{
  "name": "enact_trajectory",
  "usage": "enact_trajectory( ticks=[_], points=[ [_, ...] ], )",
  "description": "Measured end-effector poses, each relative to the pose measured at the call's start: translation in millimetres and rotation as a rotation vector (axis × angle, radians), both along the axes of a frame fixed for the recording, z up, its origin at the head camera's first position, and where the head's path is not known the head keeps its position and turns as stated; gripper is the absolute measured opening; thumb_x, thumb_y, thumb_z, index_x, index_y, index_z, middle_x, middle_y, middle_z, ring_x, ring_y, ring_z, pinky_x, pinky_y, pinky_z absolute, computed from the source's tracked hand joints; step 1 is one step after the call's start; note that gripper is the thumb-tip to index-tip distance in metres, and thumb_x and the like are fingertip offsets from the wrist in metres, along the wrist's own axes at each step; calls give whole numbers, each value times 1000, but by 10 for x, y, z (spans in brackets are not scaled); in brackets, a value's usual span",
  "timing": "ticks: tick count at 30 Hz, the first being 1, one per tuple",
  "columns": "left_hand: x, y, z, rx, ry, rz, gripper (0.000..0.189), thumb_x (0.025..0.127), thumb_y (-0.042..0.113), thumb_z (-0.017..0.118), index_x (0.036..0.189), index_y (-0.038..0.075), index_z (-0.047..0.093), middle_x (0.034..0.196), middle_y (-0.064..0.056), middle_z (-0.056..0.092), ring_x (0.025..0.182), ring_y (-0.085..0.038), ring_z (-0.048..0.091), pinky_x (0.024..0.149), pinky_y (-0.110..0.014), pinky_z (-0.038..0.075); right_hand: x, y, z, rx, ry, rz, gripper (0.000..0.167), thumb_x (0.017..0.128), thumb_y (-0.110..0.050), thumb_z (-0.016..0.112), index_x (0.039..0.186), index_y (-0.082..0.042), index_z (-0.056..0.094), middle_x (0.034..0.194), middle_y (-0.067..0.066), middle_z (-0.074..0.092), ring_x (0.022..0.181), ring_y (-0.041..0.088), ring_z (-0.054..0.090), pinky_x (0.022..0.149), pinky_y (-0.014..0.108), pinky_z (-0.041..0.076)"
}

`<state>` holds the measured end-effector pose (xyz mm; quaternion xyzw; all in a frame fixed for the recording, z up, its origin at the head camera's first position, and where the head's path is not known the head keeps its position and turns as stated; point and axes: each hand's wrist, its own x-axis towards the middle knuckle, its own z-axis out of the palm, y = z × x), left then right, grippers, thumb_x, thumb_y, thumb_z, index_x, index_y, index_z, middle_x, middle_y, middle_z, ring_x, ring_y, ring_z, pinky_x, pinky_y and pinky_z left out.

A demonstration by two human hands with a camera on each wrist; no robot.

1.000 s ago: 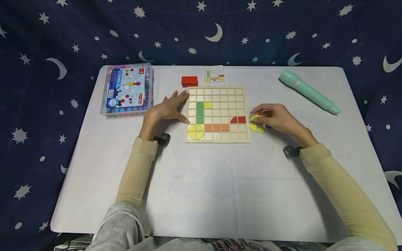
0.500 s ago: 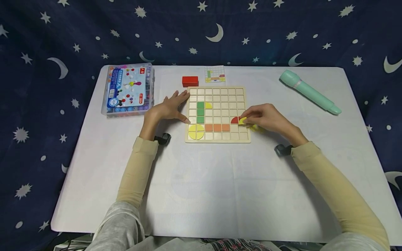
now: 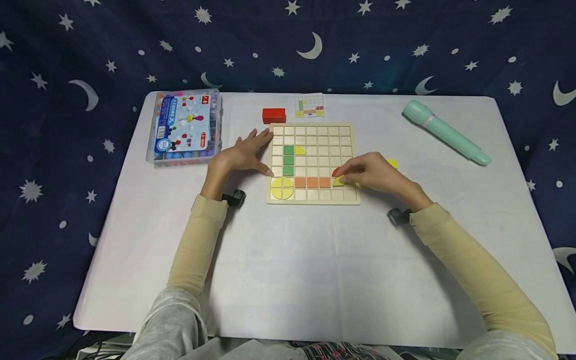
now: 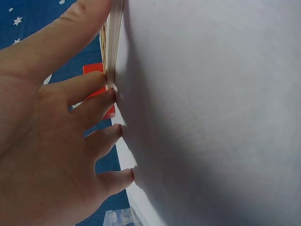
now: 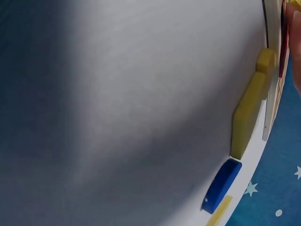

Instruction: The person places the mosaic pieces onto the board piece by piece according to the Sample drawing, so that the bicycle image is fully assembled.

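My right hand (image 3: 373,172) pinches a yellow quarter-circle tile (image 3: 337,182) at the right part of the wooden grid board (image 3: 311,195), just below a red tile (image 3: 335,171). My left hand (image 3: 240,157) has its fingers spread, with thumb and fingertips touching the board's left edge. On the board lie green square tiles (image 3: 288,160), a single yellow quarter tile (image 3: 299,150), orange squares (image 3: 312,182) and yellow quarters forming a circle (image 3: 276,187). Beside the board, yellow tiles (image 5: 247,117) and a blue tile (image 5: 221,186) show in the right wrist view. The right fingers partly hide the red tiles.
A small pattern card (image 3: 309,105) and a red block (image 3: 273,115) sit behind the board. At the left stands a clear plastic box (image 3: 184,125) of coloured beads. A mint-green tube (image 3: 445,131) lies at the right. Another yellow tile (image 3: 393,163) lies behind the right hand.
From the loose pieces right of the board, my right hand has moved left over the grid with a yellow tile, then slightly down below the red tiles. My left hand has stayed still.
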<state>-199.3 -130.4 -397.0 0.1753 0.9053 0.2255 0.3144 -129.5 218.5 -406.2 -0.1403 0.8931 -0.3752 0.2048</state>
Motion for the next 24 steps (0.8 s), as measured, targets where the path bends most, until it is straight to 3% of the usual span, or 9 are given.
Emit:
enact_trajectory(
  ticks=[11, 19, 24],
  points=[
    [-17, 7, -7, 1, 8, -3, 117, 81, 33, 89, 167, 21, 11, 175, 3, -2, 161, -23, -12, 129, -52, -10, 7, -46, 15, 56, 88, 84, 13, 88, -7, 80, 97, -15, 84, 103, 4, 79, 93, 21, 64, 80, 31, 49],
    [-18, 7, -12, 2, 7, -6, 117, 81, 33, 89, 167, 20, 11, 175, 2, -2, 161, -23, -12, 129, -52, -10, -8, -53, -28, 57, 159, 148, 13, 87, -6, 81, 98, -12, 84, 96, 3, 73, 85, 17, 58, 73, 26, 46],
    [-8, 4, -6, -3, 1, -1, 117, 81, 33, 88, 167, 20, 11, 175, 3, -3, 161, -23, -13, 129, -52, -11, -4, -31, -31, 60, 134, 115, 17, 88, -7, 80, 104, -14, 82, 103, 0, 75, 86, 17, 57, 73, 25, 47]
  ],
)
